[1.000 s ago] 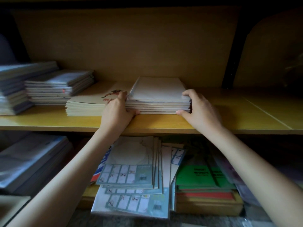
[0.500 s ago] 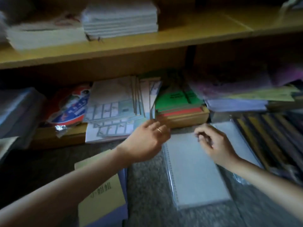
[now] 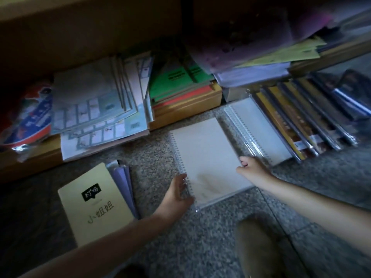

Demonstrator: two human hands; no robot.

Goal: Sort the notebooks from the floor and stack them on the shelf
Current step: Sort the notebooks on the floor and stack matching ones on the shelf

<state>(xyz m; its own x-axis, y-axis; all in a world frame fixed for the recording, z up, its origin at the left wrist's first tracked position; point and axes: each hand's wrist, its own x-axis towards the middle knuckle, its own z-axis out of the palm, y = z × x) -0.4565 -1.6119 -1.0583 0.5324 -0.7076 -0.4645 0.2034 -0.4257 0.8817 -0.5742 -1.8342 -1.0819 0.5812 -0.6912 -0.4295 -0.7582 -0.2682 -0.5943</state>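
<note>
Down from the shelf, the left hand [image 3: 180, 192] and right hand [image 3: 251, 167] now grip opposite edges of a spiral notebook [image 3: 206, 155] on the floor [image 3: 200, 237], likely the next pickup.

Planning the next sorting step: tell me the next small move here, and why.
Probably lift the spiral notebook off the floor: the left hand is at its binding edge, the right hand holds the opposite edge, and it lies flat.

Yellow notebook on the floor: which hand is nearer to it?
Left. The left hand holds the spiral notebook at its binding, just right of the yellow notebook; the right hand holds the opposite edge, farther away.
</note>
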